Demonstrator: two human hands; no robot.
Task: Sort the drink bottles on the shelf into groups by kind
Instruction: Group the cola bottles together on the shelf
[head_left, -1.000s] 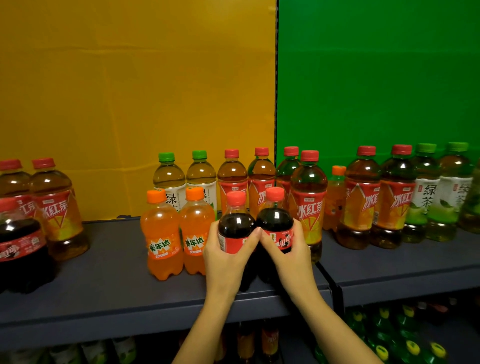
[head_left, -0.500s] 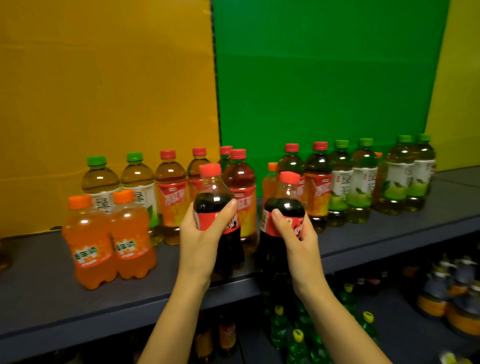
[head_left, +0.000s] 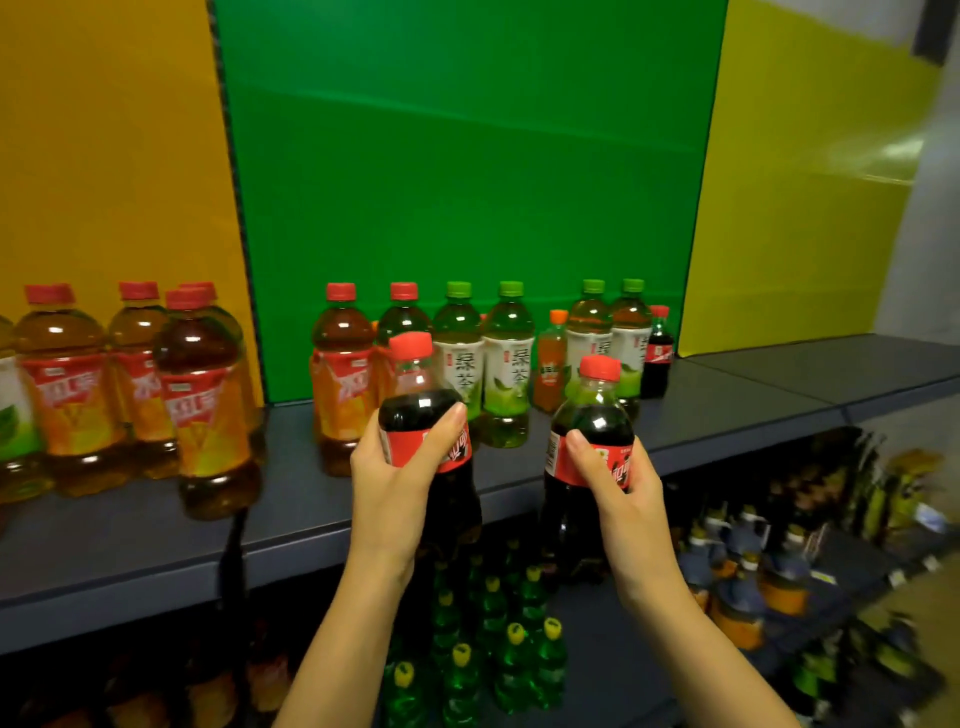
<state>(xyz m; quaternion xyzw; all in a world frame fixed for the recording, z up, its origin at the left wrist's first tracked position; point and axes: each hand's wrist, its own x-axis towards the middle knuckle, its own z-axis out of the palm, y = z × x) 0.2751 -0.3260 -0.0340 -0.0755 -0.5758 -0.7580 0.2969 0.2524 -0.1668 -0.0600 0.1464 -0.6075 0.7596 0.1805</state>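
My left hand (head_left: 395, 480) grips a cola bottle (head_left: 415, 410) with a red cap and red label, held up in front of the grey shelf (head_left: 753, 405). My right hand (head_left: 618, 483) grips a second cola bottle (head_left: 592, 415) the same way, a little lower and to the right. On the shelf behind stand iced red tea bottles (head_left: 343, 379) with red caps, green tea bottles (head_left: 506, 364) with green caps, a small orange soda bottle (head_left: 552, 364) and one more cola bottle (head_left: 658, 353) at the right end of the row.
Three more iced red tea bottles (head_left: 202, 405) stand on the shelf at the left. The shelf's right part by the yellow panel (head_left: 779, 208) holds no bottles. Green soda bottles (head_left: 514, 654) and dark jugs (head_left: 737, 582) fill the lower shelf.
Both hands lifted the two cola bottles off the shelf and carried them rightward. The view swung right, so the orange sodas left the frame and the shelf's right end appeared.
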